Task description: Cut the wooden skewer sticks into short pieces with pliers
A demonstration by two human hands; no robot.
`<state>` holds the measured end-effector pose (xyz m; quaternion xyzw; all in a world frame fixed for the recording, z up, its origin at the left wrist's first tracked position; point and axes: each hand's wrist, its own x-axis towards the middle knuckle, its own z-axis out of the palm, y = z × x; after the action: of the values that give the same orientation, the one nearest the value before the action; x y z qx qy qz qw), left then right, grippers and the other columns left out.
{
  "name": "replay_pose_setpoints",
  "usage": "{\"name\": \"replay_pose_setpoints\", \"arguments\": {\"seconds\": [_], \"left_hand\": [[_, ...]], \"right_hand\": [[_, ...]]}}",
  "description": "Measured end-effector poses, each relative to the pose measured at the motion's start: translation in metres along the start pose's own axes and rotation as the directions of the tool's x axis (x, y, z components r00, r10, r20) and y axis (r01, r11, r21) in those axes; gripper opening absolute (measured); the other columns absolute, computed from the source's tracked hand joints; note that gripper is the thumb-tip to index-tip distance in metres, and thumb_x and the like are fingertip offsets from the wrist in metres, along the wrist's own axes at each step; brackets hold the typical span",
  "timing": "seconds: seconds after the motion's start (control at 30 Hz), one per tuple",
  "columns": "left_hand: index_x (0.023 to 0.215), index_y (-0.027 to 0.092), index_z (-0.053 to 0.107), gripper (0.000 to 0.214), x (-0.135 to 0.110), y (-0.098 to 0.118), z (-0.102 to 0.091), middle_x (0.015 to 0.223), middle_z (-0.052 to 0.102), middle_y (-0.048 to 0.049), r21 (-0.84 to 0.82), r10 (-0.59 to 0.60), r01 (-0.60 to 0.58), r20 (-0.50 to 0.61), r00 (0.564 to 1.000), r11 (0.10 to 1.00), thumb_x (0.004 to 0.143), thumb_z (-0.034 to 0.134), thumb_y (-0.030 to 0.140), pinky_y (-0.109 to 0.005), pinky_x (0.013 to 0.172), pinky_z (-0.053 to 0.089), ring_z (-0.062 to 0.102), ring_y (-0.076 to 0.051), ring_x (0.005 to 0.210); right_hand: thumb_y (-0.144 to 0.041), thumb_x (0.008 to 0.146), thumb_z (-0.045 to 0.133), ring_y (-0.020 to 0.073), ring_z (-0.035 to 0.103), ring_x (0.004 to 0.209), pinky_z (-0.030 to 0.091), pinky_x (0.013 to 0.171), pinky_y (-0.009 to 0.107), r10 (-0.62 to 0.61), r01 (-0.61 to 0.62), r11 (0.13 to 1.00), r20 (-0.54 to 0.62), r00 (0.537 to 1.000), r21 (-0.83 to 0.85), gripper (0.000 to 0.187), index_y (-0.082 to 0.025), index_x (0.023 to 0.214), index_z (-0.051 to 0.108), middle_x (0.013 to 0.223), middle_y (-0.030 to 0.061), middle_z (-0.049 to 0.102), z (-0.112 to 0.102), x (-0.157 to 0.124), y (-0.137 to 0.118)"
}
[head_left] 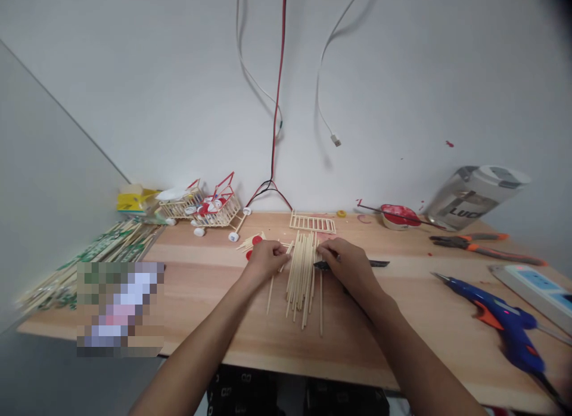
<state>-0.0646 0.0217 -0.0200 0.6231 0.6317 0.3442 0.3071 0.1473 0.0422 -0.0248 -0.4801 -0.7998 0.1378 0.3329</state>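
Note:
A loose row of thin bamboo sticks lies on the wooden table in front of me. My left hand rests at the row's upper left, fingers curled and pinching a stick end. My right hand sits at the upper right of the row, closed around a black-handled knife whose blade lies flat on the table pointing right. A small stick lattice lies just beyond the sticks.
Two small stick carts with red trim stand at the back left. Packs of chopsticks lie at the left edge. Right side: blue glue gun, pliers, power strip, red-stained bowl, tilted jar. Cables hang down the wall.

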Motion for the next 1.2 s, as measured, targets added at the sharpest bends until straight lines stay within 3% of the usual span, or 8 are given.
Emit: {"name": "replay_pose_setpoints", "arguments": {"seconds": [0.23, 0.37, 0.6, 0.8, 0.9, 1.07, 1.2], "left_hand": [[0.049, 0.018, 0.048, 0.019, 0.005, 0.004, 0.018, 0.054, 0.050, -0.0001, 0.346, 0.067, -0.073, 0.030, 0.997, 0.935, 0.063, 0.060, 0.012, -0.026, 0.061, 0.032, 0.049, -0.016, 0.062], [0.047, 0.018, 0.048, 0.020, 0.011, 0.003, 0.022, 0.054, 0.051, -0.0021, 0.366, 0.030, -0.040, 0.034, 0.999, 0.930, 0.060, 0.060, 0.010, -0.028, 0.064, 0.035, 0.052, -0.018, 0.066], [0.042, 0.018, 0.047, 0.021, 0.016, 0.007, 0.012, 0.046, 0.049, 0.0000, 0.382, -0.100, 0.065, 0.073, 0.992, 0.922, 0.051, 0.063, 0.008, -0.026, 0.062, 0.040, 0.055, -0.018, 0.063], [0.043, 0.017, 0.047, 0.025, 0.020, 0.019, 0.015, 0.062, 0.062, -0.0104, 0.395, -0.140, 0.110, 0.049, 0.989, 0.912, 0.044, 0.061, -0.003, -0.033, 0.077, 0.042, 0.061, -0.029, 0.086], [0.041, 0.017, 0.043, 0.028, 0.020, 0.023, 0.017, 0.064, 0.063, -0.0122, 0.396, -0.162, 0.134, 0.039, 0.986, 0.909, 0.041, 0.059, -0.006, -0.034, 0.077, 0.043, 0.062, -0.030, 0.086], [0.032, 0.017, 0.041, 0.029, 0.010, 0.025, -0.005, 0.036, 0.047, -0.0040, 0.359, -0.242, 0.184, 0.124, 0.962, 0.915, 0.045, 0.061, 0.000, -0.030, 0.058, 0.043, 0.058, -0.023, 0.053], [0.037, 0.016, 0.045, 0.025, 0.001, 0.031, -0.033, 0.035, 0.042, 0.0018, 0.252, -0.204, 0.151, 0.200, 0.958, 0.956, 0.055, 0.061, 0.011, -0.024, 0.050, 0.039, 0.049, -0.013, 0.043]], "right_hand": [[-0.028, 0.089, 0.046, 0.0184, 0.059, 0.078, 0.040, 0.071, 0.029, -0.052, 0.055, 0.997, 0.053, 0.997, -0.060, 0.023, -0.021, 0.076, 0.065, 0.081, 0.0035, 0.065, 0.005, -0.002, -0.002], [-0.027, 0.089, 0.046, 0.0187, 0.058, 0.079, 0.039, 0.070, 0.029, -0.061, 0.067, 0.995, 0.074, 0.995, -0.072, 0.023, -0.021, 0.077, 0.064, 0.081, 0.0038, 0.065, 0.006, -0.003, -0.004], [-0.028, 0.089, 0.046, 0.0182, 0.058, 0.078, 0.039, 0.070, 0.028, -0.050, 0.054, 0.998, 0.073, 0.996, -0.043, 0.022, -0.021, 0.076, 0.064, 0.080, 0.0033, 0.065, 0.004, -0.003, -0.005], [-0.026, 0.089, 0.047, 0.0182, 0.058, 0.078, 0.038, 0.070, 0.029, -0.072, 0.075, 0.997, 0.080, 0.994, -0.034, 0.022, -0.021, 0.076, 0.063, 0.079, 0.0032, 0.065, 0.004, -0.004, -0.008], [-0.026, 0.088, 0.047, 0.0185, 0.058, 0.079, 0.038, 0.071, 0.029, -0.074, 0.077, 0.997, 0.078, 0.994, -0.029, 0.021, -0.021, 0.077, 0.064, 0.080, 0.0033, 0.065, 0.004, -0.004, -0.008], [-0.029, 0.089, 0.046, 0.0190, 0.058, 0.079, 0.039, 0.072, 0.030, -0.077, 0.077, 0.997, 0.083, 0.994, -0.004, 0.023, -0.021, 0.076, 0.064, 0.081, 0.0037, 0.065, 0.005, -0.003, -0.006], [-0.031, 0.088, 0.047, 0.0197, 0.059, 0.081, 0.041, 0.074, 0.032, -0.068, 0.062, 0.994, 0.066, 0.995, 0.092, 0.025, -0.020, 0.075, 0.065, 0.082, 0.0047, 0.067, 0.005, -0.003, -0.009]]}}
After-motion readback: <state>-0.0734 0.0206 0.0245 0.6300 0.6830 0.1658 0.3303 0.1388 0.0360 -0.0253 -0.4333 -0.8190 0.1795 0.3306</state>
